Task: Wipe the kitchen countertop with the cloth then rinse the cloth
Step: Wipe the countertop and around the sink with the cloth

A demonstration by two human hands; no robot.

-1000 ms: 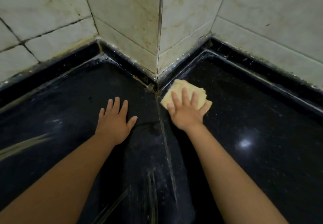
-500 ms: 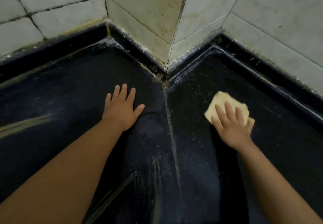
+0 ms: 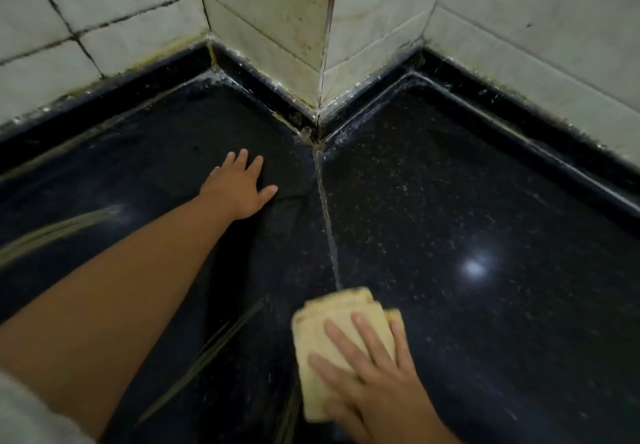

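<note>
The right hand (image 3: 377, 384) presses flat, fingers straight, on the folded yellow cloth (image 3: 332, 336) at the near side of the black countertop (image 3: 467, 201); the left hand (image 3: 239, 189) rests open, fingers spread, nearer the tiled wall (image 3: 270, 4) corner

There is just one camera, worn on the person's head. It looks forward and down, from above, at the dark counter (image 3: 450, 201) where it meets the tiled wall (image 3: 270, 11) in a corner. The wall corner sits far up in the picture. Both arms reach in from the bottom edge. The bottom part of the counter is very close.
</note>
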